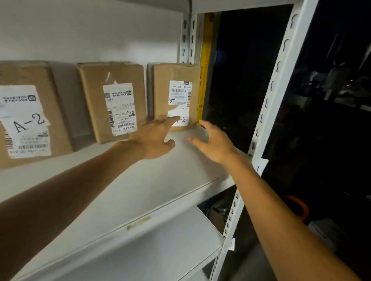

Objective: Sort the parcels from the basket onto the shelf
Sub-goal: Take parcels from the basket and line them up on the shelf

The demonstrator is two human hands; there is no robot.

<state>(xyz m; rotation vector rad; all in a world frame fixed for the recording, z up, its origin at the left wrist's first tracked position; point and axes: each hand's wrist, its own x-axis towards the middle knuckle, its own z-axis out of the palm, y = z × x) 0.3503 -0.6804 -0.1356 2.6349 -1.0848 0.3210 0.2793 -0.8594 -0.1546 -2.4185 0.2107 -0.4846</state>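
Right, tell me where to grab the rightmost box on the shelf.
Take the box by its two upright side edges, coming from the front. It stands on end, broad labelled face forward, back near the wall, so the narrow sides likely offer the best grip.

The left parcel (55,96) has a white label (23,122) marked with a big "A-2". On the right parcel (162,88) the shipping label (179,93) is headed "964 A551-01 005". The slip (183,120) under it shows "-2", its first character covered by the left hand (153,137).
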